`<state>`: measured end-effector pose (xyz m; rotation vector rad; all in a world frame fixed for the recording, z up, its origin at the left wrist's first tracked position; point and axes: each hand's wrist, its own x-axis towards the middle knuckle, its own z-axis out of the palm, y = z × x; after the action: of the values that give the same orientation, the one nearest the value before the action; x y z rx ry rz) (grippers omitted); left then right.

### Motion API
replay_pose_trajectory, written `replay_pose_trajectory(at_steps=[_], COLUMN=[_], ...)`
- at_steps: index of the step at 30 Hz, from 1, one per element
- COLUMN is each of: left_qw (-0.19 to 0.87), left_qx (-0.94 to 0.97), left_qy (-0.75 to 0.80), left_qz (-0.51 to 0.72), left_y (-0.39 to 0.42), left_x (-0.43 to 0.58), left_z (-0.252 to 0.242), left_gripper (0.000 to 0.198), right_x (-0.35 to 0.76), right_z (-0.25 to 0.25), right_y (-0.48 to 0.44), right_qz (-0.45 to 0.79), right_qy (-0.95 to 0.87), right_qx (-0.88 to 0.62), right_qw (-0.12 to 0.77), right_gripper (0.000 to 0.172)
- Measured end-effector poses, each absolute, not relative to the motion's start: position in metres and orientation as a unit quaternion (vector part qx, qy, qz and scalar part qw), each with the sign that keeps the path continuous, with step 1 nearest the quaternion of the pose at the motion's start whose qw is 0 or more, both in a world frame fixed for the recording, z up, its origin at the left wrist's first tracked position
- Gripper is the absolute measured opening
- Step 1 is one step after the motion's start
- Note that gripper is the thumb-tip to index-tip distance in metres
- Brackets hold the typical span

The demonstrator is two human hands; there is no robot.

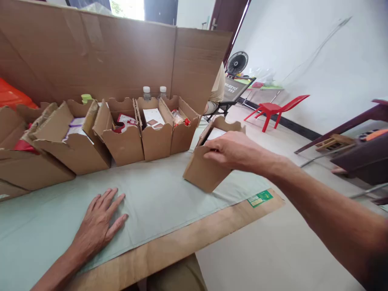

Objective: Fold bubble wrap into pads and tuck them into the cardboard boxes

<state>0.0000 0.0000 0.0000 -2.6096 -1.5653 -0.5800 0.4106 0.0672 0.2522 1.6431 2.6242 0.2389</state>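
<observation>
My right hand (228,149) grips the front wall of a small open cardboard box (209,169) near the right end of the table, its fingers closed over the rim. The box leans to one side, and something white (216,134) shows inside it. Flat on the pale green cloth (145,194) lies my left hand (98,220), fingers spread and holding nothing. Beyond both hands stands a row of similar boxes; the nearest to my right hand is a cardboard box (183,137) with a clear and red packet (178,118) in it.
Behind the row rises a tall cardboard panel (127,60), with two white-capped bottles (146,93) in front of it. The table's wooden edge (182,248) runs along the front. On the floor to the right stands a red chair (273,109). A person sits partly hidden behind the panel.
</observation>
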Motion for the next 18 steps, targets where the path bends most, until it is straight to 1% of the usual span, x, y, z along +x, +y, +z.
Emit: replay_pose_trajectory(at_steps=[3, 5, 7, 9, 10, 11, 12, 14, 16, 18], left_qw=[-0.025, -0.074, -0.144, -0.228, -0.267, -0.298, -0.322, -0.355, -0.378, -0.391], left_qx=[-0.821, -0.79, -0.753, -0.722, -0.705, -0.686, -0.666, -0.629, -0.613, -0.621], left_qy=[-0.525, -0.547, -0.562, -0.557, -0.551, -0.549, -0.55, -0.557, -0.553, -0.535], left_qz=[-0.222, -0.267, -0.31, -0.343, -0.357, -0.373, -0.388, -0.41, -0.419, -0.42], left_y=[0.001, -0.002, -0.007, -0.016, -0.021, -0.027, -0.034, -0.05, -0.069, -0.085], left_x=[-0.001, -0.002, -0.002, 0.0, 0.002, 0.003, 0.004, 0.006, 0.008, 0.014], left_z=[0.003, 0.01, 0.022, 0.035, 0.041, 0.046, 0.049, 0.051, 0.049, 0.047], left_gripper=[0.059, 0.063, 0.065, 0.065, 0.066, 0.068, 0.071, 0.073, 0.069, 0.07], right_x=[0.349, 0.311, 0.282, 0.268, 0.267, 0.272, 0.281, 0.309, 0.341, 0.367], right_z=[0.255, 0.254, 0.257, 0.265, 0.27, 0.274, 0.276, 0.27, 0.245, 0.203], right_y=[0.049, 0.044, 0.039, 0.029, 0.024, 0.018, 0.012, 0.003, -0.003, -0.008], right_qz=[0.038, -0.034, -0.189, -0.359, -0.41, -0.424, -0.405, -0.306, -0.223, -0.227], right_qy=[0.857, 0.862, 0.852, 0.797, 0.763, 0.734, 0.714, 0.68, 0.615, 0.558], right_qx=[0.514, 0.506, 0.479, 0.429, 0.403, 0.385, 0.378, 0.409, 0.482, 0.546], right_qw=[0.021, -0.017, -0.1, -0.226, -0.296, -0.364, -0.428, -0.526, -0.583, -0.583], right_gripper=[0.023, 0.024, 0.021, 0.017, 0.017, 0.018, 0.018, 0.016, 0.015, 0.015])
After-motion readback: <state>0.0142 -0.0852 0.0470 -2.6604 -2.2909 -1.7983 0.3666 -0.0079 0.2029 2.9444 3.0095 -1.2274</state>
